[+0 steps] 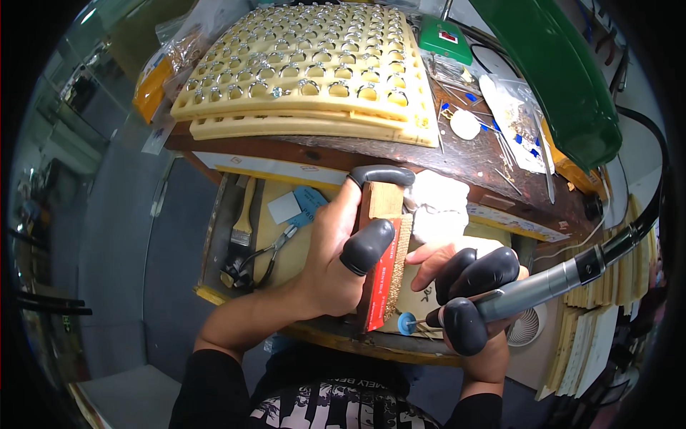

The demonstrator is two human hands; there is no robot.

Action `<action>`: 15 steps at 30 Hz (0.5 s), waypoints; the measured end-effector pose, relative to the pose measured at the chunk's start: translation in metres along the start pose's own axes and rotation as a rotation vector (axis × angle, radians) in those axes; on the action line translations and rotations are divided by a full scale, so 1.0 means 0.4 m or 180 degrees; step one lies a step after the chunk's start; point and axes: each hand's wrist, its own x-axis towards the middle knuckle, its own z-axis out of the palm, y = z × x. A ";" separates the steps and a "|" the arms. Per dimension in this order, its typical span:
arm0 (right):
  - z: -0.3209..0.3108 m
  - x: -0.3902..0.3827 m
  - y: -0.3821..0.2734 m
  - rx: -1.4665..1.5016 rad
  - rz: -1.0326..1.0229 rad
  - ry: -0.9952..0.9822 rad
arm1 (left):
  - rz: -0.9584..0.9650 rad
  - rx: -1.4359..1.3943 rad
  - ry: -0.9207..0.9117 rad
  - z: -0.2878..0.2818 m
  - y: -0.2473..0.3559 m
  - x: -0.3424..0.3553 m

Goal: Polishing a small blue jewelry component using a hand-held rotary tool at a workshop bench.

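Wearing a black top point(325, 407) with pale print at bottom centre, person has both forearms up over an open drawer point(211, 294). Right hand point(477, 286), right of centre: fingers closed around a grey rotary handpiece point(532, 289), black cots on thumb and two fingers, one bare finger pointing left toward the work. Small blue disc point(406, 324) on the handpiece tip sits just beside the lower end of the wooden block; can't tell if they touch. Left hand point(332, 282), mid-frame: grip narrow on that wooden block point(388, 268), which stands roughly upright at centre, red label on one side, gold-coloured bristly face on the right. Left thumb lies on the label side, index arches over the top end, both in black cots. In the drawer, left of the hands: pliers point(271, 250), flat brush point(244, 222), blue tag point(309, 202). Crumpled white cloth point(437, 207) right behind the block. Stacked boards point(582, 343) at lower right. Farther up, dark wooden bench point(486, 164) carries a cream tray point(286, 116) of rings, top centre; green lamp point(557, 79) upper right, green box point(444, 41) behind the tray's right corner.
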 end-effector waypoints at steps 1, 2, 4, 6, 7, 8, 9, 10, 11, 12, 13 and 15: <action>0.003 0.000 -0.003 0.0001 0.0000 -0.0003 | 0.0095 0.0084 -0.0020 0.000 -0.003 0.001; 0.006 0.001 -0.006 -0.0105 0.0054 0.0048 | 0.0191 0.0170 -0.0039 0.000 -0.004 0.002; 0.008 0.000 -0.009 -0.0212 0.0110 0.0100 | 0.0166 0.0111 0.0002 0.006 -0.003 -0.001; 0.006 -0.002 -0.010 -0.0288 0.0173 0.0044 | 0.0136 0.0049 0.0041 0.005 -0.005 -0.002; 0.001 -0.003 -0.010 -0.0287 0.0172 0.0044 | 0.0179 0.0194 -0.0004 0.000 -0.006 -0.002; -0.008 -0.003 -0.010 -0.0483 0.0256 -0.0101 | 0.0221 0.0340 -0.0048 -0.003 -0.007 -0.002; -0.012 -0.003 -0.010 -0.0678 0.0339 -0.0245 | 0.0221 0.0341 -0.0048 -0.001 -0.009 -0.003; -0.011 -0.004 -0.011 -0.0676 0.0338 -0.0245 | 0.0294 0.0352 -0.0008 0.002 -0.012 -0.002; -0.009 -0.005 -0.014 -0.0755 0.0442 -0.0233 | 0.0366 0.0363 0.0032 0.003 -0.013 -0.002; -0.008 -0.005 -0.016 -0.0833 0.0545 -0.0221 | 0.0365 0.0366 0.0031 0.003 -0.010 -0.003; -0.010 -0.005 -0.016 -0.0834 0.0542 -0.0216 | 0.0328 0.0370 0.0011 0.003 -0.004 -0.003; -0.015 -0.005 -0.015 -0.0811 0.0445 -0.0305 | 0.0289 0.0373 -0.0018 0.007 0.005 -0.003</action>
